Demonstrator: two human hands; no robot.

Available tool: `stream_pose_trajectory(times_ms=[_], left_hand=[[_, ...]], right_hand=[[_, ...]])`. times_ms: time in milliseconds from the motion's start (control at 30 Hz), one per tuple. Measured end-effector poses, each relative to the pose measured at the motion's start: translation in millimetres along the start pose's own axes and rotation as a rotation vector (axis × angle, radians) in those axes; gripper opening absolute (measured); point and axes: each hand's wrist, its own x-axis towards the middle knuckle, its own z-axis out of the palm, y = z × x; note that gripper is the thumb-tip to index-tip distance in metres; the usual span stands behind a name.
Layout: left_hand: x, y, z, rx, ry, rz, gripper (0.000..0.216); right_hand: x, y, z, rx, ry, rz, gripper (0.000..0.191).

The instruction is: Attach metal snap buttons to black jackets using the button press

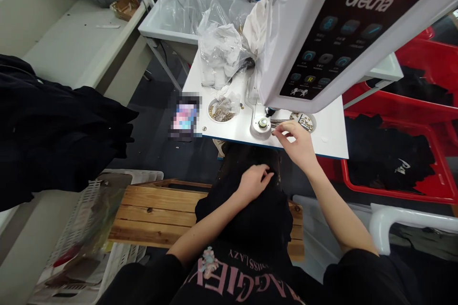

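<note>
My right hand (295, 140) reaches over the front of the white table, with thumb and forefinger pinched together beside the machine's round lower die (263, 126). At their tips is a small brass-coloured metal fastener (274, 133), its exact shape too small to tell. Behind that hand, a round cutout (308, 121) in the table holds loose metal fasteners. My left hand (253, 182) lies on black cloth (246, 217) across my lap, thumb and fingers apart. Another round cutout, left of the die, contains small metal pieces (222, 110) in a clear bag.
The machine's white head (322, 57) with its control panel overhangs the table (332, 138). Plastic bags (220, 52) are heaped behind. A phone-like item (185, 116), blurred out, is at the left edge. Red crates (397, 152) with black cloth stand right; dark garments (60, 128) hang left.
</note>
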Motion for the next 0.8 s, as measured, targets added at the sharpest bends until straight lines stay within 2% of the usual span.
stream_pose_trajectory(times_ms=[33,67,133,267,533,800], left_hand=[[1.6,-13.2,11.8,0.011,-0.136,-0.05,0.019],[3.5,-25.6,21.5,0.009,-0.206,-0.073,0.017],[7.8,-45.5,33.1,-0.014,-0.272,-0.106,0.02],[13.8,-62.2,34.1,-0.06,-0.273,-0.131,0.025],[14.9,-66.6,33.3,-0.104,-0.281,-0.152,0.024],[14.8,-67.9,33.9,-0.115,-0.287,-0.15,0.027]], right_hand=[[8.5,5.0,3.1,-0.001,0.025,0.004,0.01],[16.4,8.6,6.2,-0.009,0.037,0.012,0.013],[29.5,11.9,11.8,-0.049,0.028,0.045,0.018],[42.2,11.5,18.9,-0.139,-0.043,0.127,0.026],[43.9,15.5,23.5,-0.179,-0.109,0.241,0.03],[43.2,18.8,24.7,-0.155,-0.09,0.184,0.03]])
